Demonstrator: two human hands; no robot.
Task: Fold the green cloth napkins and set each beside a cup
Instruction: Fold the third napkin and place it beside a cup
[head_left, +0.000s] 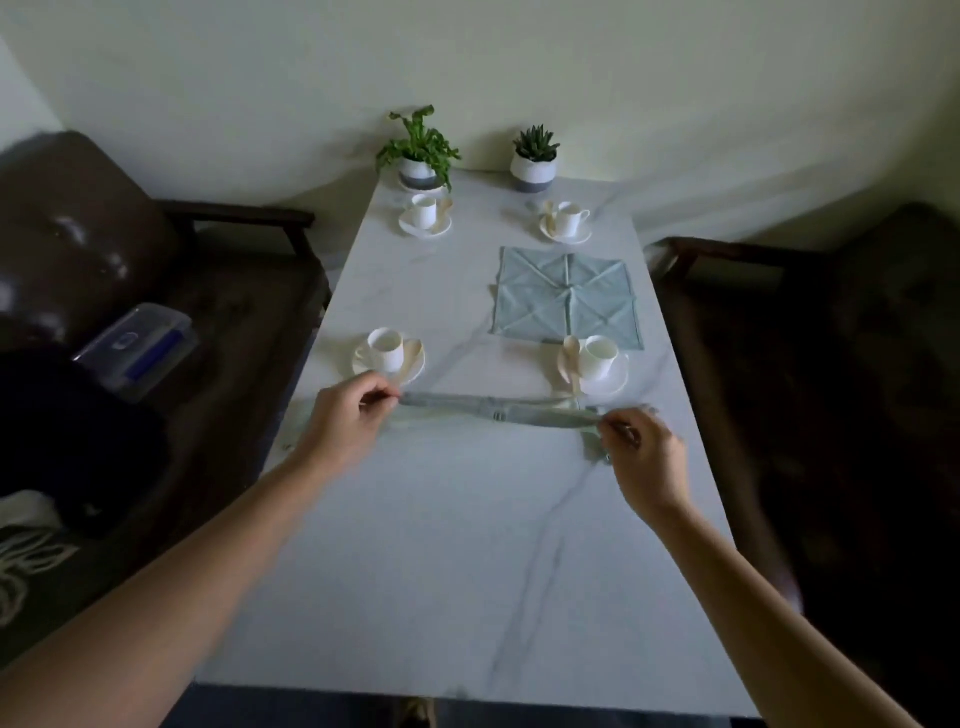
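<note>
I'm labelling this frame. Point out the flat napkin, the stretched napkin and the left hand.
flat napkin (570, 289): head view, centre where creases meet.
stretched napkin (493, 410): head view, middle of its span.
left hand (348, 421): head view, back of hand.

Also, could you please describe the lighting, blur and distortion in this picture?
Head view: dim, greenish light; wide-angle distortion curves the wall at its base; the stretched napkin and right hand are motion-blurred; the flat napkin is sharp; glare spots on the brown chair.
</note>
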